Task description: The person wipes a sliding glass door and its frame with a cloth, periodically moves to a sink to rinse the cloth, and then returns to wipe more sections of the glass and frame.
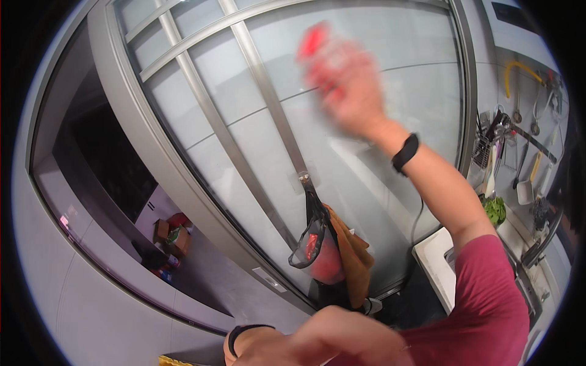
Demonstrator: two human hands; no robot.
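Note:
My right hand [352, 87], with a black band on its wrist, is raised before the frosted glass sliding door [421, 100]. It grips a crumpled red and clear item [316, 43], seemingly thin plastic; motion blur hides the details. At the bottom edge, blurred bare skin appears to be my left hand [343, 327]; its fingers and anything in them cannot be made out. Above it, a black mesh-like bag [306, 249] with red contents hangs from a clear hook [304, 176] on the door, beside a brown cloth [350, 251].
Left of the door frame [183, 169], an opening shows a cardboard box [180, 240] on the floor beyond. On the right are a white counter [435, 263], leafy greens [494, 210], and a wall rail [533, 144] with hanging ladles and utensils. A dark cord runs down behind my right arm.

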